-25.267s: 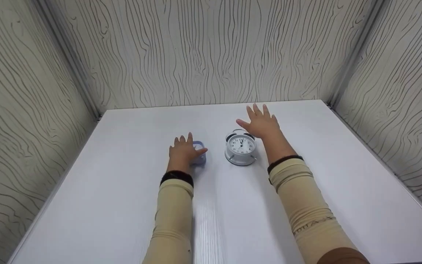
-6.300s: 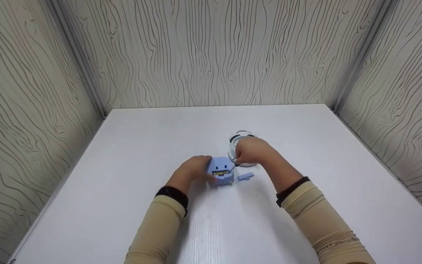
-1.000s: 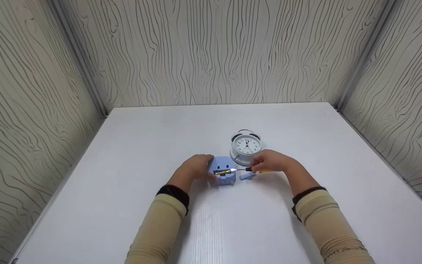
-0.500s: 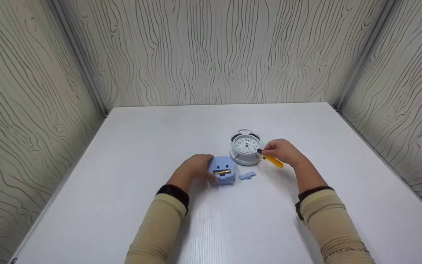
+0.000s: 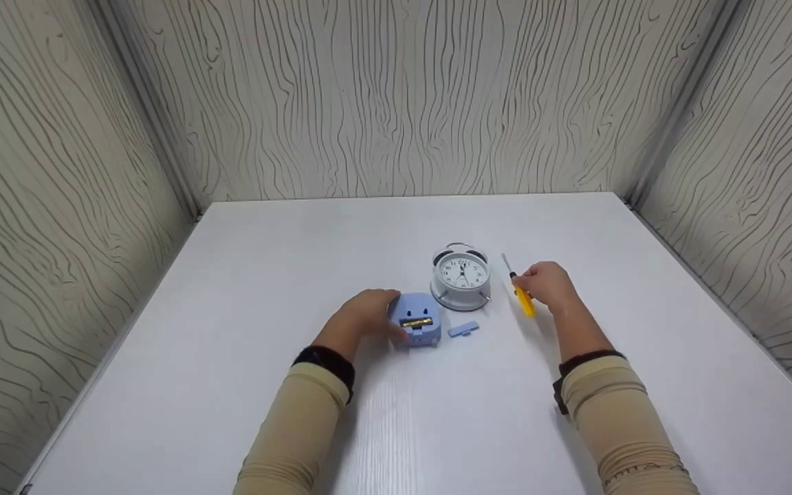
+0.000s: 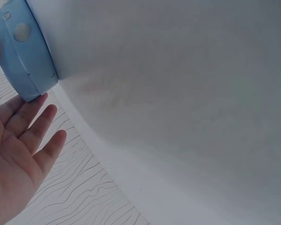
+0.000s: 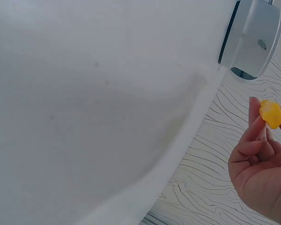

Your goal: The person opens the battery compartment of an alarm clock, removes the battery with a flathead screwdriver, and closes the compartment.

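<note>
In the head view my left hand [image 5: 366, 315] holds a small light-blue clock [image 5: 418, 306] between thumb and fingers. Its back faces up, and a black-and-gold battery [image 5: 416, 322] shows in the uncovered compartment. The left wrist view shows the thumb and fingertips at opposite sides of the blue clock [image 6: 25, 51]. My right hand [image 5: 548, 283] pinches a screwdriver [image 5: 523, 295] by its yellow handle, the thin shaft pointing away from me. The handle's rounded end [image 7: 272, 114] sticks out between thumb and fingers in the right wrist view. Beside the blue clock lies its blue battery cover [image 5: 463, 328].
A white twin-bell alarm clock [image 5: 461, 276] stands upright between the two hands, farther back than the blue clock. The white table [image 5: 231, 289] is enclosed by wood-patterned panels [image 5: 396, 103] at the back and both sides.
Over the last second, the right hand has drawn the screwdriver from the battery compartment to the white clock's right. The left hand stays put. Earlier, the cover came off the blue clock.
</note>
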A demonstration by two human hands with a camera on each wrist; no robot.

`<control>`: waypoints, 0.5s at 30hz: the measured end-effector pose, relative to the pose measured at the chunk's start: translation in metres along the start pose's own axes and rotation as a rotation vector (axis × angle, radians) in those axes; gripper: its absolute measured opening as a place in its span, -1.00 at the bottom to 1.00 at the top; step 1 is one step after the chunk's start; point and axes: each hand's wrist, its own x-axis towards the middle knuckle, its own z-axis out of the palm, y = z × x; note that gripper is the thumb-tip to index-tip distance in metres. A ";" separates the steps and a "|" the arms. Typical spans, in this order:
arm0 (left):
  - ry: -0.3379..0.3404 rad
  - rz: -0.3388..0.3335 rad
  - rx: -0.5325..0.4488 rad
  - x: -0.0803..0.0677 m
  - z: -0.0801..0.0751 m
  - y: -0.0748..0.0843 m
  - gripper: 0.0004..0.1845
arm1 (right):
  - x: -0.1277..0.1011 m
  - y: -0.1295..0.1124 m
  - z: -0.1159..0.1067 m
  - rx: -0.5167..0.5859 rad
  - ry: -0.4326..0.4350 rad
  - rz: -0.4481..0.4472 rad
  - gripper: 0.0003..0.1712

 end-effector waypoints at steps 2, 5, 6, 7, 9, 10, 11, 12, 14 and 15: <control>0.000 0.000 0.000 0.000 0.000 0.000 0.00 | 0.000 0.002 0.003 -0.020 -0.015 0.021 -0.60; 0.003 0.003 -0.002 0.000 0.000 0.000 0.00 | 0.002 0.005 0.007 -0.059 -0.042 0.048 -0.59; 0.003 0.003 -0.004 0.000 0.000 0.000 0.01 | 0.003 0.007 0.008 -0.074 -0.051 0.056 -0.59; 0.004 0.002 -0.006 0.001 0.000 0.000 0.01 | 0.004 0.008 0.009 -0.088 -0.057 0.060 -0.58; 0.004 0.001 -0.009 0.001 0.000 0.000 0.01 | 0.005 0.009 0.011 -0.108 -0.063 0.066 -0.58; 0.004 -0.002 -0.011 0.001 0.000 0.000 0.01 | 0.006 0.010 0.011 -0.113 -0.065 0.070 -0.58; 0.004 -0.006 -0.014 0.001 0.000 0.000 0.02 | 0.006 0.010 0.012 -0.118 -0.065 0.075 -0.58; 0.003 -0.009 -0.016 0.001 0.000 0.000 0.02 | 0.007 0.010 0.013 -0.125 -0.066 0.081 -0.58; 0.003 -0.013 -0.021 0.001 0.000 0.000 0.02 | 0.007 0.009 0.015 -0.137 -0.065 0.090 -0.59; 0.003 -0.015 -0.025 0.001 0.000 0.000 0.02 | 0.007 0.009 0.016 -0.145 -0.066 0.096 -0.60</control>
